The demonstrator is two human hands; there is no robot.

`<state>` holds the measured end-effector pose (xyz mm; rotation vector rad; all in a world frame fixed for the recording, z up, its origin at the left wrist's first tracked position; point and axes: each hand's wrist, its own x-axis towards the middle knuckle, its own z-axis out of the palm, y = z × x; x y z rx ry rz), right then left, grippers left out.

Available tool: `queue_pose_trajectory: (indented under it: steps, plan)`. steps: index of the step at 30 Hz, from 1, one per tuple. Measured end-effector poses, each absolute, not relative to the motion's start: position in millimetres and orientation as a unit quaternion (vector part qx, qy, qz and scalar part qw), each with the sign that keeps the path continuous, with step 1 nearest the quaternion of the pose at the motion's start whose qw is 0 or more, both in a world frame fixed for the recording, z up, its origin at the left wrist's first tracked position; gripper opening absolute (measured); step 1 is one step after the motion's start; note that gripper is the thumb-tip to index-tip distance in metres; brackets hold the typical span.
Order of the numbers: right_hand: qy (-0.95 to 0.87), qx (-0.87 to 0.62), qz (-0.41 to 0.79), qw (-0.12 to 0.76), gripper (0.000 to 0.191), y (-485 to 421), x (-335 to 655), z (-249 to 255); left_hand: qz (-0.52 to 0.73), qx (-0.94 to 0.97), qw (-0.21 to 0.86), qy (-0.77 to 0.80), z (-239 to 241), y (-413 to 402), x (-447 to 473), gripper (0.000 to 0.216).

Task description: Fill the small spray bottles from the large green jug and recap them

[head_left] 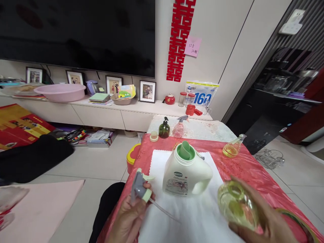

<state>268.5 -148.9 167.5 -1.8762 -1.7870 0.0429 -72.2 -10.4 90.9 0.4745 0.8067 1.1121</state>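
My left hand (134, 211) is closed around a grey and pale green trigger spray head (139, 187), whose thin dip tube points down to the right. In my right hand (260, 209) is a clear yellowish bottle (233, 206), its open neck facing up and its outline slightly blurred. Between the hands a large white detergent jug (183, 175) stands upright on a white cloth (162, 222). Its top is uncapped, showing a green pouring spout (185, 151). A pale cap (154, 136) lies on the table behind it, to the left.
On the red tablecloth (217, 155) stand a dark green pump bottle (164, 128), a pink spray bottle (179, 128) and a cruet of yellow liquid (233, 147). A roll of tape (301, 222) lies near right. Behind runs a low white cabinet (98, 116); a yellow-red stool (133, 157) stands left.
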Motion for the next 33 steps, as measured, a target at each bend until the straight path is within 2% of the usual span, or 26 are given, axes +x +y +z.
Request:
queue_pose_trajectory:
  steps: [2, 6, 9, 15, 20, 28, 33]
  plan:
    - [-0.672, -0.695, -0.071, 0.247, 0.073, -127, 263, 201, 0.489, 0.224, 0.75, 0.385, 66, -16, -63, 0.055]
    - [-0.699, -0.643, -0.181, 0.255, 0.058, -82, 243, 246, 0.503, 0.243, 0.737, 0.38, 31, -25, -52, 0.053]
    - [-0.726, -0.605, -0.237, 0.225, 0.054, -60, 234, 260, 0.515, 0.227, 0.744, 0.359, 20, -25, -54, 0.049]
    - [-0.744, -0.565, -0.34, 0.106, 0.059, -42, 228, 273, 0.509, 0.2, 0.773, 0.322, 16, -21, -60, 0.047]
    - [-0.733, -0.558, -0.386, 0.052, 0.06, -38, 219, 281, 0.494, 0.198, 0.783, 0.321, 12, -19, -62, 0.046]
    - [-0.736, -0.534, -0.415, 0.022, 0.052, -34, 212, 290, 0.491, 0.195, 0.788, 0.317, 15, -20, -63, 0.04]
    - [-0.735, -0.521, -0.434, 0.009, 0.052, -32, 211, 293, 0.491, 0.184, 0.788, 0.322, 19, -20, -61, 0.046]
